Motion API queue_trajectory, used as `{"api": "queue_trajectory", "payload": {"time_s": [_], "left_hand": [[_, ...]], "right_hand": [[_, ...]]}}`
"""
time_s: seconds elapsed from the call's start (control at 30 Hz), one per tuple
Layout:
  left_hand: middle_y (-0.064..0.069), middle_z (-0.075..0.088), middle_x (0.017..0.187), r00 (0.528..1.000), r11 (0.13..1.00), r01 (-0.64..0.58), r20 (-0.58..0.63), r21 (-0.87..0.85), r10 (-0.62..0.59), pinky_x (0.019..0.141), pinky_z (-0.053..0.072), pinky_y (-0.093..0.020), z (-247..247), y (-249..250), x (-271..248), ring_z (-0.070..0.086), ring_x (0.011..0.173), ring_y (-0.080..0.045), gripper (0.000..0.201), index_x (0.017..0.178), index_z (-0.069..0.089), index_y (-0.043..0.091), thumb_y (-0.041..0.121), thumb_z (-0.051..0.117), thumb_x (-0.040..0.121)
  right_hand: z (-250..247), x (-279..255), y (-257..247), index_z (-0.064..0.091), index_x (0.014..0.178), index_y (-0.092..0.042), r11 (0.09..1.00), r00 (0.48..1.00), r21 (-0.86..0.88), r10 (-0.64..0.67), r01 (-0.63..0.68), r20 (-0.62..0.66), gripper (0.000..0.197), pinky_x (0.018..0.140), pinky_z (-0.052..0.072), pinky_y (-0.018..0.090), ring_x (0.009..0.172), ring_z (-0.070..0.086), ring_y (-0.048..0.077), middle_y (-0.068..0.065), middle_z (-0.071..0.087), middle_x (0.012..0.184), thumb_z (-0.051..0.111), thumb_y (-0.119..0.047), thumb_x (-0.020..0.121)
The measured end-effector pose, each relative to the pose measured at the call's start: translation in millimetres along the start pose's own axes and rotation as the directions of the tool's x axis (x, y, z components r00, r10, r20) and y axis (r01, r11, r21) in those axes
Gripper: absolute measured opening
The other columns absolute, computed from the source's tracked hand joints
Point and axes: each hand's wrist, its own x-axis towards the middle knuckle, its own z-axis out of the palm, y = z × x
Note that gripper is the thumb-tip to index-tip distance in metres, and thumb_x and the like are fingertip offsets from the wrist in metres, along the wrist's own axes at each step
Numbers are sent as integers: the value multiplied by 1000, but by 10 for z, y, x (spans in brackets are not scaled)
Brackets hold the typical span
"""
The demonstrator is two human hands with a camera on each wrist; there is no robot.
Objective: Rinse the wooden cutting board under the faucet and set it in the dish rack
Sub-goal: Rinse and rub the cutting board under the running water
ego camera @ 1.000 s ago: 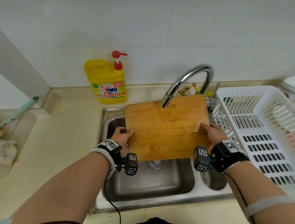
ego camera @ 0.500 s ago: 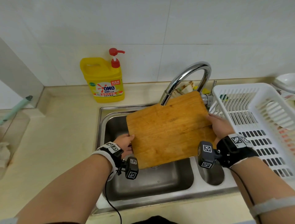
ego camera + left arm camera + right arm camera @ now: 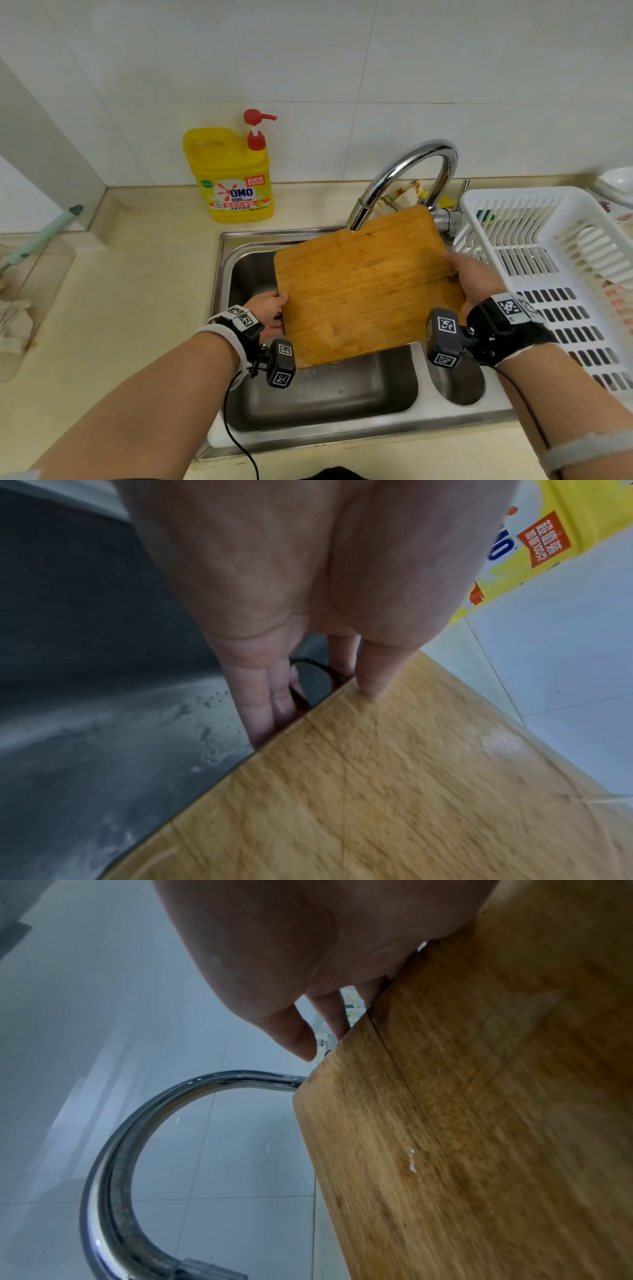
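Observation:
I hold the wooden cutting board (image 3: 363,284) over the steel sink (image 3: 322,394), tilted with its right side raised. My left hand (image 3: 270,308) grips its left edge: the thumb (image 3: 373,669) lies on top and the fingers (image 3: 260,704) go underneath. My right hand (image 3: 472,277) holds the right edge, fingers (image 3: 329,1015) behind the board (image 3: 479,1123) and the thumb (image 3: 291,1037) lifted off it. The chrome faucet (image 3: 404,178) arches over the board's far edge, its spout just above the wood. The white dish rack (image 3: 548,267) stands right of the sink.
A yellow pump bottle of dish soap (image 3: 233,174) stands on the counter behind the sink's left corner. A small round basin (image 3: 455,380) sits right of the main one. A rag (image 3: 397,198) lies behind the faucet. A white dish (image 3: 616,185) shows at far right.
The board has tilted and swung counter-clockwise: its right side rose toward the rack with my right hand, and my left hand dropped lower. The spout now meets the far edge instead of the middle.

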Motion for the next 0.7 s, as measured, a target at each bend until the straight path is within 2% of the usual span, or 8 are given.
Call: {"api": "queue_trajectory", "payload": {"time_s": [0.1, 0.17, 0.23, 0.33, 0.37, 0.47, 0.57, 0.7], "left_hand": [[-22, 48, 144, 1000, 1000, 6, 11, -30, -6, 95, 49, -55, 91, -38, 7, 52, 127, -42, 46, 147, 41, 14, 24, 51, 103], [-22, 47, 146, 1000, 999, 19, 14, -39, -18, 95, 48, -55, 163, -74, 10, 51, 129, -43, 48, 147, 40, 13, 25, 52, 103], [-23, 45, 147, 999, 999, 39, 22, -35, -38, 98, 47, -56, 213, -102, 12, 49, 131, -44, 49, 148, 39, 13, 26, 52, 102], [-22, 44, 148, 998, 998, 62, 21, -10, -62, 103, 45, -57, 210, -111, -4, 47, 133, -44, 50, 148, 39, 13, 26, 54, 101], [-22, 44, 149, 998, 998, 63, 16, 4, -63, 104, 45, -58, 188, -101, -1, 47, 133, -44, 51, 147, 40, 12, 26, 55, 101], [-21, 49, 145, 999, 998, 46, -1, 45, -46, 103, 45, -60, 63, -24, -17, 51, 129, -44, 51, 145, 43, 12, 25, 58, 99], [-20, 56, 138, 999, 994, -5, -46, 113, 10, 102, 47, -61, -102, 99, -50, 56, 124, -43, 46, 139, 49, 9, 26, 61, 98], [-17, 59, 133, 993, 980, -50, -97, 194, 70, 100, 49, -59, -334, 252, -136, 58, 121, -40, 44, 132, 53, 8, 30, 64, 96]], "right_hand": [[25, -205, -168, 63, 134, -24, 998, 997, -23, -58, 57, -45, 53, 105, 48, 50, 118, 61, 31, 7, 64, 133, 61, -44, 85], [9, -246, -261, 58, 140, -18, 997, 996, -22, -81, 80, -43, 46, 98, 48, 42, 117, 59, 31, 7, 62, 131, 59, -32, 95], [-8, -228, -333, 55, 143, -16, 998, 996, -12, -63, 63, -55, 47, 98, 47, 41, 125, 57, 33, 10, 58, 140, 57, -28, 98], [6, -202, -370, 55, 142, -13, 999, 999, -29, -22, 21, -41, 47, 102, 44, 40, 130, 53, 34, 10, 57, 141, 55, -30, 98], [32, -222, -350, 57, 140, -15, 998, 1000, -57, -6, 4, -25, 52, 104, 43, 41, 130, 53, 34, 6, 58, 138, 57, -37, 94], [50, 3, -122, 64, 132, -19, 997, 1000, -69, -15, 16, 5, 66, 111, 43, 54, 126, 58, 36, 13, 62, 139, 58, -52, 75], [147, 37, -22, 65, 125, -10, 1000, 999, -28, 3, -2, 41, 55, 109, 46, 56, 127, 59, 39, 18, 64, 135, 62, -41, 80], [354, -8, 2, 62, 129, -6, 1000, 996, 19, 18, -19, 85, 48, 111, 43, 58, 130, 56, 42, 21, 61, 138, 61, -33, 89]]}}
